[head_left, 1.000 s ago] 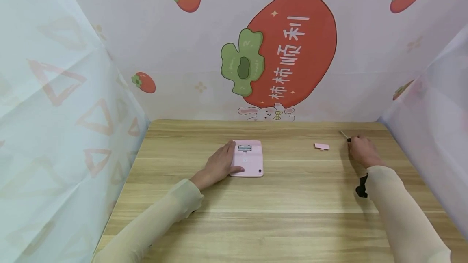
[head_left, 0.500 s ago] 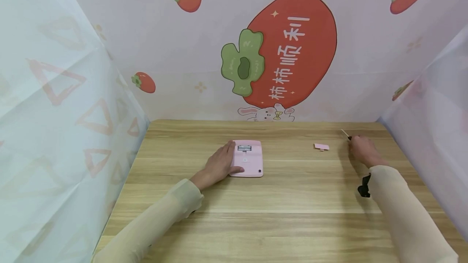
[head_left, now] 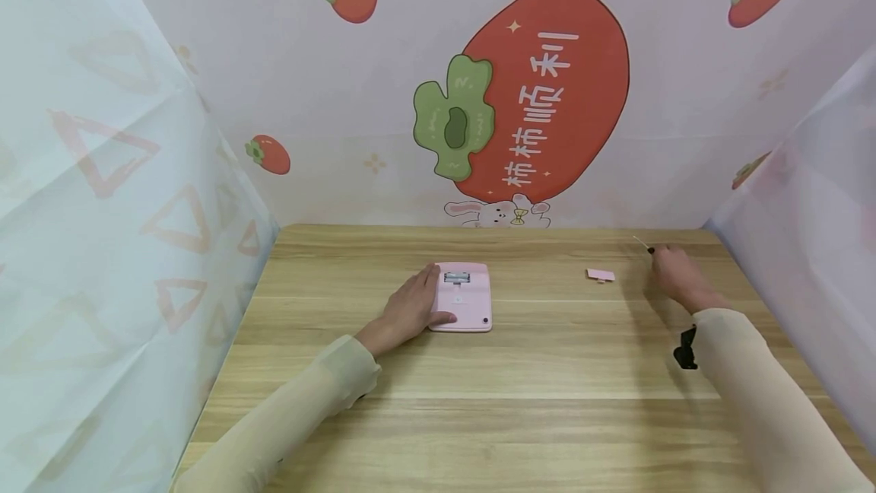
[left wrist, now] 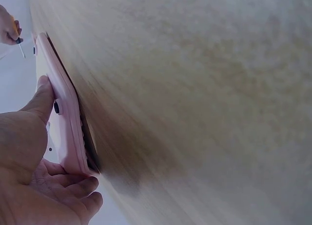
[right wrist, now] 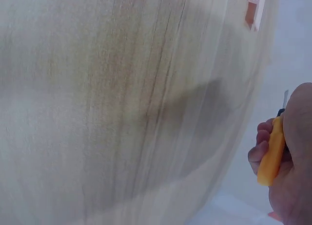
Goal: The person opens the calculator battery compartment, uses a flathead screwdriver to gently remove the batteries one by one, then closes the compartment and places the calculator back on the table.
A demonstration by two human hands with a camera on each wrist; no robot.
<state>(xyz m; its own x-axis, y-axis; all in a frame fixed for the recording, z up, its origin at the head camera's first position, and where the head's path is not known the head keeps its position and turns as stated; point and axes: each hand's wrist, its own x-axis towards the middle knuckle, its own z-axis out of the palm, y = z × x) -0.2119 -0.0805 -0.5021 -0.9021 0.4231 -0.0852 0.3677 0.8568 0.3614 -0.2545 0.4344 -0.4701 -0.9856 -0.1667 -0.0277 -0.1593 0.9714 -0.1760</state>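
A pink calculator (head_left: 474, 303) lies face down at the middle of the table, its battery bay uncovered and a silvery battery (head_left: 457, 278) inside. My left hand (head_left: 405, 309) grips its left side, thumb across the back and fingers at the edge; the left wrist view shows the thumb (left wrist: 43, 96) beside a black foot. Over at the right, my right hand (head_left: 679, 278) holds a screwdriver (right wrist: 273, 154) by its yellow-orange handle, raised above the table. The thin metal shaft points away to the far left. Most of the handle is hidden in the head view.
A small pink battery cover (head_left: 600, 275) with a tab lies on the wooden table (head_left: 534, 394) between the calculator and my right hand. A printed backdrop (head_left: 369, 97) rises behind the table's far edge, with white sheets at both sides.
My right hand, with the screwdriver in it, has risen slightly toward the far edge of the table. The left hand and calculator have stayed in place.
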